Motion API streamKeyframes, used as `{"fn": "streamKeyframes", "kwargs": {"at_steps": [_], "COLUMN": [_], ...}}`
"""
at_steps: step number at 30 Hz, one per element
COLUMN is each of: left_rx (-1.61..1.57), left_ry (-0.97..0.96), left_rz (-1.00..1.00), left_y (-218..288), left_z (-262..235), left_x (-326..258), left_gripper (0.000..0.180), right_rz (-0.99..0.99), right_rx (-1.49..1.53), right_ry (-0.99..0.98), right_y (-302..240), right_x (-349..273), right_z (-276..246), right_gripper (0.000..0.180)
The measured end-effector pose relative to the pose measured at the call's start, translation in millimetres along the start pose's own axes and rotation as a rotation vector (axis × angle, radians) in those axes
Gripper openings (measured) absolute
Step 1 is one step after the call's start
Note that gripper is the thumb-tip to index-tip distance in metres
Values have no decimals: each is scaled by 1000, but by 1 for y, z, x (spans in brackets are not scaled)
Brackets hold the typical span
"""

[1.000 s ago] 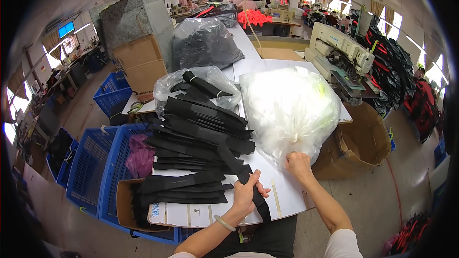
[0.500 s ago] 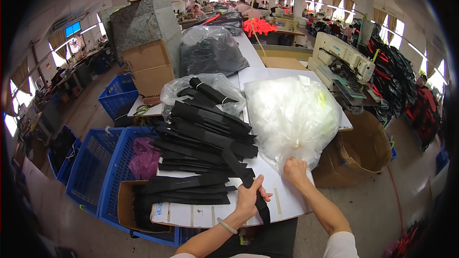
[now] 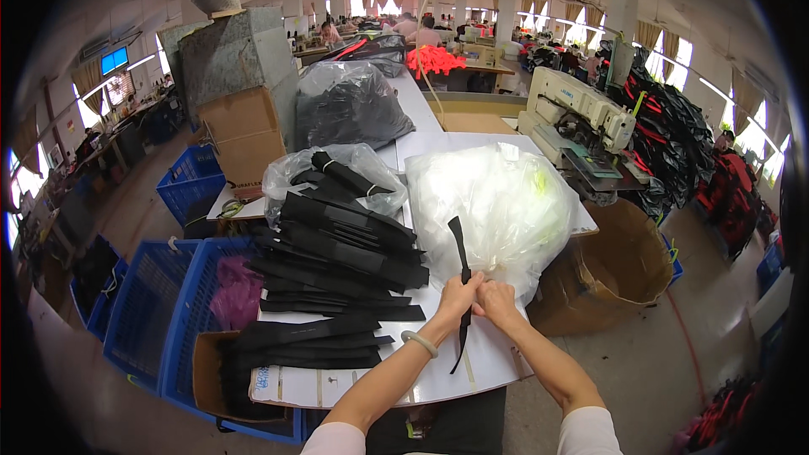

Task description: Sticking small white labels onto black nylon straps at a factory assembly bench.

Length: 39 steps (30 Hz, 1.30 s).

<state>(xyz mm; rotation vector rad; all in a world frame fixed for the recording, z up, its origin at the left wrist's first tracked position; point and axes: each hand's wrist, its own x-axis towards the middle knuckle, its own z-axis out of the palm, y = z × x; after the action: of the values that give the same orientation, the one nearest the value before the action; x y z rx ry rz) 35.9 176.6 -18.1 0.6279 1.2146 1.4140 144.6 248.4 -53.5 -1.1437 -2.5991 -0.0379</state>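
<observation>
Black and flat, the strip [image 3: 463, 254] is clasped around its middle by your left hand [image 3: 456, 297]; its upper end rises in front of the clear plastic bag [image 3: 484, 194], and its lower end points toward the near edge of the white worktop [image 3: 497, 360]. Your right hand [image 3: 499, 297] meets the left at the fingers, just beside the bag's gathered end. Its fingers are curled in, but you cannot tell from this view whether they close on the bag, the strip or nothing.

The swollen bag fills the right half of the worktop, with its gathered end turned toward you. Left of your hands, loose black strips [image 3: 350, 240] lie in rows across the left edge, with another group [image 3: 308, 342] by the near left corner. Behind the rows, toward the far end of that left edge, an open plastic bag [image 3: 375, 163] holds more black pieces.

Beyond the left edge, a blue crate [image 3: 195, 276] holds a magenta plastic bag [image 3: 235, 293], and a small cardboard box [image 3: 203, 364] sits beside the near left corner. Past the right edge is a large open carton [image 3: 560, 291]; a pale sewing machine [image 3: 573, 99] stands off the far right corner.
</observation>
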Motion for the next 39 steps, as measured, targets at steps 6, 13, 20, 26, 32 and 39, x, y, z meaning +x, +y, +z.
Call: {"fn": "streamKeyframes", "kwargs": {"at_steps": [6,13,20,26,32,39], "left_rx": [193,177,164,-164,-242,-394], "left_ry": [46,69,142,118,10,-94], "left_rz": [53,67,56,171,261,247], "left_y": [-2,-4,5,20,25,8], "left_z": [-12,-11,-18,-24,-18,-47], "left_x": [3,1,7,-12,-70,-109], "left_gripper": [43,39,38,36,42,27], "right_rz": [141,329,488,247,5,-329], "right_rx": [123,490,583,1181,931,912], "right_ry": [-3,-222,607,544,228,194], "right_y": [5,16,13,2,-50,-63], "right_x": [0,-2,-2,3,-35,-58], "right_z": [-3,-13,-4,-51,-90,-103], "right_gripper": [17,17,19,11,11,7]}}
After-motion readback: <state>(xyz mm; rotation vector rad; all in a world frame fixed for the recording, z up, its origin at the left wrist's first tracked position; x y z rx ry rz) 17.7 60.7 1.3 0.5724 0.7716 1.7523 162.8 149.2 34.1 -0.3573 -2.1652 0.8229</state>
